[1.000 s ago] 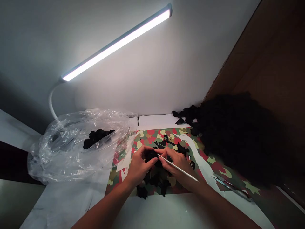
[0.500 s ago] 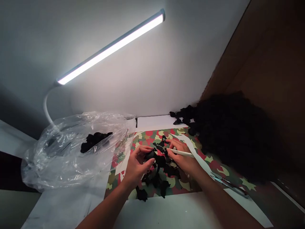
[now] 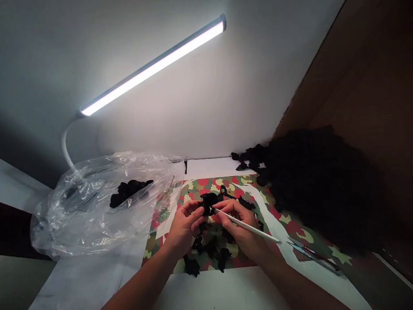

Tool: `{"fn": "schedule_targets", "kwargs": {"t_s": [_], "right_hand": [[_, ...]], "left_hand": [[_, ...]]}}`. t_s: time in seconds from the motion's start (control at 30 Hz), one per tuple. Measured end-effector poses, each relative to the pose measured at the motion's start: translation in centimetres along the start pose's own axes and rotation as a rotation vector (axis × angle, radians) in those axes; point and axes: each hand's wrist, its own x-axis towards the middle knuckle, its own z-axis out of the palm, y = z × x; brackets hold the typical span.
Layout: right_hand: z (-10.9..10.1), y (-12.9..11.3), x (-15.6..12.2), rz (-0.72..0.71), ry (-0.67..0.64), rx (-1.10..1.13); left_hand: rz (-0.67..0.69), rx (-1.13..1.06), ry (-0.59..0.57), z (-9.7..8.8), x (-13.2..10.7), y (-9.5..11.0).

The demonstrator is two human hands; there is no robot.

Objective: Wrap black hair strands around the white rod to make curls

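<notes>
Between thumb and fingers, my left hand (image 3: pixel 187 219) grips a dark, soft-looking black piece (image 3: pixel 209 202) whose exact kind I cannot make out. My right hand (image 3: pixel 240 221) is closed around a thin white stick-like tool (image 3: pixel 250 227), held like a pen. The tool's tip meets the black piece at its right side. Loose black scraps (image 3: pixel 211 249) lie below and around both hands on a camouflage-patterned sheet (image 3: pixel 241 262) in red, green and cream.
A large heap of black pieces (image 3: pixel 322 185) fills the right side, by a brown cardboard panel (image 3: pixel 364 86). Scissors (image 3: pixel 314 256) lie right of my right forearm. At left, a clear plastic bag (image 3: pixel 97 232) has black pieces (image 3: pixel 129 192) by it. A lit tube lamp (image 3: pixel 155 66) hangs above.
My right hand has drawn back toward me, and the white tool now points at the black piece in my left hand. That piece has been turned and sits slightly higher.
</notes>
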Motion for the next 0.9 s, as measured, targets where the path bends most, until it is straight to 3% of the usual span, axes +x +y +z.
{"fn": "schedule_targets", "kwargs": {"t_s": [0.17, 0.43, 0.9], "right_hand": [[0.1, -0.9, -0.1, 0.025, -0.041, -0.058], [0.1, -0.6, -0.3, 0.045, -0.109, -0.059], [0.1, -1.5, -0.1, 0.029, -0.096, -0.211]], "left_hand": [[0.023, -0.038, 0.048, 0.1, 0.0, 0.0], [0.071, 0.058, 0.000, 0.3, -0.3, 0.1], [0.124, 0.207, -0.032, -0.2, -0.3, -0.5]]}}
